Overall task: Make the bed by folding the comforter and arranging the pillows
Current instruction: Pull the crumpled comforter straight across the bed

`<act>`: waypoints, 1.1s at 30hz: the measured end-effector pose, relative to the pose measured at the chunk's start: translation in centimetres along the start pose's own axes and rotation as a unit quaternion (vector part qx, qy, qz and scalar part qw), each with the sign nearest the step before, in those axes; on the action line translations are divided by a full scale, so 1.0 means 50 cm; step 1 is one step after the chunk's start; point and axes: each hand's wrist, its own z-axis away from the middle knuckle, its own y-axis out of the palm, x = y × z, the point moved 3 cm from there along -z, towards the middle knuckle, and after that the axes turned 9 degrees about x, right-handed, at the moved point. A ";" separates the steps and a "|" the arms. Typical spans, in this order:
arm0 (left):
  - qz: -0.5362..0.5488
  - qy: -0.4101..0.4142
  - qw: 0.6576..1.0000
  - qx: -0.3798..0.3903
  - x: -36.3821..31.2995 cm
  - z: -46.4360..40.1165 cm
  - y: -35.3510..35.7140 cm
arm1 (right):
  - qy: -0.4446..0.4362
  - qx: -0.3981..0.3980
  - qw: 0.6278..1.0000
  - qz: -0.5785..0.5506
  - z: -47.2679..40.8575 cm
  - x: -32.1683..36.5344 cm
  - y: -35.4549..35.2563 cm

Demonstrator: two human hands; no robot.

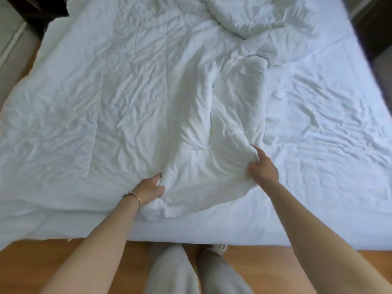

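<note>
A white, crumpled comforter lies spread over the left and middle of the bed, bunched into a heap at the far end. My left hand, with a bracelet on the wrist, grips the comforter's near edge. About an arm's width to the right, my right hand pinches a bunched fold of the same edge. To the right of the comforter the wrinkled white sheet of the mattress lies bare. No pillows are in view.
I stand at the foot of the bed on a wooden floor, my grey trouser legs against the mattress edge. Dark furniture stands at the far right and a dark shape at the far left corner.
</note>
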 end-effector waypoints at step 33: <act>-0.203 0.009 0.927 -0.314 -0.624 -0.308 0.299 | 0.005 0.211 0.956 -0.204 -0.371 -0.241 -0.236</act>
